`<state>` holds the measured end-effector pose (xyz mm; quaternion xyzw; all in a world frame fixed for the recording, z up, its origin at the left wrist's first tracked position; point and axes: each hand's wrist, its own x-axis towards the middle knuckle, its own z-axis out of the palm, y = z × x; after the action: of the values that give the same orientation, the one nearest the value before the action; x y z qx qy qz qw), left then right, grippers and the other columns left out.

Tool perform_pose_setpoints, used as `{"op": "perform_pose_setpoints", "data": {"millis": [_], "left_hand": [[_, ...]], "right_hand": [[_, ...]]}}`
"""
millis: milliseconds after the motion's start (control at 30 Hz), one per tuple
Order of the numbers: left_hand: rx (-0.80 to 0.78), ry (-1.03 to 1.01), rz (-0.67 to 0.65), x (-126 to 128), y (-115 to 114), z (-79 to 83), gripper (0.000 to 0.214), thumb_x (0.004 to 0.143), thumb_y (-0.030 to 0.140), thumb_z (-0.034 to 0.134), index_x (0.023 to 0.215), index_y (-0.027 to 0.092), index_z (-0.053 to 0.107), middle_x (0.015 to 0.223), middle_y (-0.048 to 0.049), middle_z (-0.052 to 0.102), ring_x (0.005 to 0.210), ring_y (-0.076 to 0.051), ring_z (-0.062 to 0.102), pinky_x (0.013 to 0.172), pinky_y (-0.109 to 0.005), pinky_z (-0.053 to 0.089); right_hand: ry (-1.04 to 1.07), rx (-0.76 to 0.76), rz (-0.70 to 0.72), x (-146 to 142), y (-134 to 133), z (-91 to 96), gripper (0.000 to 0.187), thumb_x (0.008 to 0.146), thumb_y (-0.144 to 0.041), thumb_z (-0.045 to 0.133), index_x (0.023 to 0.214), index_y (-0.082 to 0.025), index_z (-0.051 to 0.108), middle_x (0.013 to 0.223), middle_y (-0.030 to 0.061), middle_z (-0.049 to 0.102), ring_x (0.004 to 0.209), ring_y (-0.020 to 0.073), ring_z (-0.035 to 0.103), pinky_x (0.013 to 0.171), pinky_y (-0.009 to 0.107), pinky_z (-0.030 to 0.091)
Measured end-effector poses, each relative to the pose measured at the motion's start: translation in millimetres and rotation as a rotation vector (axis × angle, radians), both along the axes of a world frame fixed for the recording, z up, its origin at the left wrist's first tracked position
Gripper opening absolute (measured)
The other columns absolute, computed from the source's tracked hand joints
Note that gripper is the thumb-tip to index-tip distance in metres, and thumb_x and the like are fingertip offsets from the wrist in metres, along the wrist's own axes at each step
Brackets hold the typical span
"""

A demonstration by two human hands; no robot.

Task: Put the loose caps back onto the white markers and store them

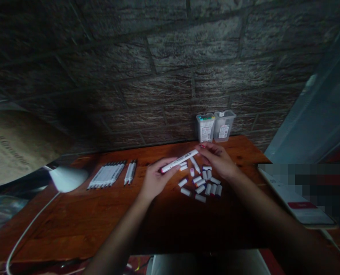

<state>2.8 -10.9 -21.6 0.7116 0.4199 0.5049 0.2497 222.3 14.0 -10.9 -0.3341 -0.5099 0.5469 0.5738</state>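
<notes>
My left hand (157, 178) is closed around the lower end of a white marker (181, 160) with dark printing and a pinkish-red end. At the marker's upper end, the fingers of my right hand (218, 157) are pinched together, with a bit of red showing at their tips. Beneath the hands, several loose white marker caps (213, 189) with coloured ends lie scattered on the wooden table (170, 225). Another white marker (195, 165) lies among them, partly hidden behind the held one.
Several markers (108, 174) lie in a tidy row on the left, beside a smaller group of markers (130, 172). Two clear plastic boxes (224, 130) stand against the brick wall, one holding markers. A white lamp (68, 176) is left, a tablet-like device (310, 208) right.
</notes>
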Motion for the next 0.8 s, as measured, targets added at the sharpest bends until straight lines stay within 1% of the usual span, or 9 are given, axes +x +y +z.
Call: {"op": "perform_pose_setpoints", "data": {"millis": [67, 133, 233, 400, 467, 567, 667, 733, 800], "left_hand": [[-0.016, -0.052, 0.019, 0.0, -0.2, 1.8, 0.03, 0.078, 0.033, 0.075, 0.103, 0.016, 0.073, 0.1, -0.0083, 0.077, 0.087, -0.02, 0.072, 0.081, -0.031, 0.057], [-0.043, -0.111, 0.034, -0.7, 0.2, 3.3, 0.029, 0.079, 0.033, 0.074, 0.102, 0.015, 0.073, 0.093, -0.0071, 0.078, 0.078, -0.017, 0.071, 0.074, -0.028, 0.056], [-0.088, -0.185, 0.042, -2.8, 1.5, 4.2, 0.028, 0.08, 0.035, 0.074, 0.101, 0.016, 0.074, 0.081, -0.0044, 0.076, 0.068, -0.014, 0.067, 0.065, -0.025, 0.053], [-0.144, -0.31, 0.022, -6.9, 5.1, 1.5, 0.032, 0.08, 0.037, 0.074, 0.105, 0.018, 0.071, 0.086, -0.0054, 0.075, 0.057, -0.01, 0.059, 0.049, -0.021, 0.042], [-0.153, -0.344, 0.024, -7.7, 6.3, 0.2, 0.032, 0.08, 0.037, 0.073, 0.106, 0.018, 0.07, 0.083, -0.0038, 0.074, 0.053, -0.008, 0.054, 0.046, -0.02, 0.037], [-0.122, -0.374, 0.043, -7.3, 6.9, 0.3, 0.031, 0.08, 0.037, 0.074, 0.105, 0.02, 0.069, 0.078, -0.0003, 0.071, 0.052, -0.007, 0.051, 0.046, -0.019, 0.036], [-0.091, -0.416, 0.046, -5.8, 6.4, 2.3, 0.03, 0.08, 0.036, 0.073, 0.107, 0.022, 0.067, 0.076, 0.0022, 0.067, 0.05, -0.005, 0.049, 0.045, -0.018, 0.035], [-0.083, -0.446, 0.024, -4.6, 5.4, 4.1, 0.031, 0.081, 0.036, 0.073, 0.108, 0.022, 0.067, 0.075, 0.0029, 0.065, 0.049, -0.005, 0.048, 0.044, -0.018, 0.035], [-0.084, -0.432, -0.016, -3.2, 3.8, 5.7, 0.033, 0.081, 0.035, 0.072, 0.111, 0.022, 0.067, 0.073, 0.0034, 0.063, 0.051, -0.006, 0.05, 0.047, -0.019, 0.038]], "right_hand": [[0.041, -0.016, -0.016, 1.6, 1.9, -1.9, 0.026, 0.073, -0.041, 0.076, 0.084, -0.018, 0.069, 0.063, -0.006, 0.053, 0.047, 0.005, 0.035, 0.043, 0.02, 0.024], [0.082, -0.024, -0.034, 4.1, 3.8, -2.6, 0.023, 0.073, -0.038, 0.076, 0.084, -0.018, 0.068, 0.059, -0.007, 0.049, 0.046, 0.005, 0.035, 0.043, 0.02, 0.023], [0.103, -0.028, -0.047, 6.5, 4.8, -1.9, 0.02, 0.074, -0.035, 0.074, 0.083, -0.018, 0.068, 0.06, -0.0057, 0.052, 0.046, 0.0049, 0.035, 0.043, 0.021, 0.021], [0.072, -0.006, -0.007, 4.8, 1.8, 0.0, 0.017, 0.076, -0.034, 0.072, 0.082, -0.019, 0.068, 0.056, -0.0065, 0.049, 0.045, 0.0055, 0.034, 0.043, 0.022, 0.021], [0.049, -0.002, 0.015, 4.3, 0.6, 0.2, 0.017, 0.076, -0.035, 0.071, 0.083, -0.019, 0.068, 0.06, -0.0055, 0.052, 0.045, 0.0055, 0.034, 0.043, 0.022, 0.021], [-0.074, 0.046, 0.022, 4.2, -1.6, 0.0, 0.017, 0.077, -0.035, 0.072, 0.083, -0.02, 0.068, 0.069, -0.0036, 0.059, 0.049, 0.0069, 0.042, 0.046, 0.022, 0.029], [-0.273, 0.173, 0.041, 2.4, -6.2, -0.3, 0.016, 0.08, -0.036, 0.071, 0.084, -0.021, 0.069, 0.077, -0.0006, 0.066, 0.064, 0.0118, 0.055, 0.06, 0.025, 0.043], [-0.395, 0.229, 0.098, -0.2, -11.1, 0.1, 0.019, 0.084, -0.039, 0.067, 0.089, -0.021, 0.07, 0.078, 0.0005, 0.067, 0.069, 0.0141, 0.058, 0.065, 0.027, 0.045], [-0.509, 0.26, 0.152, -3.7, -16.6, 1.6, 0.022, 0.088, -0.041, 0.063, 0.095, -0.022, 0.071, 0.077, 0.0005, 0.067, 0.068, 0.0147, 0.058, 0.062, 0.027, 0.043]]}}
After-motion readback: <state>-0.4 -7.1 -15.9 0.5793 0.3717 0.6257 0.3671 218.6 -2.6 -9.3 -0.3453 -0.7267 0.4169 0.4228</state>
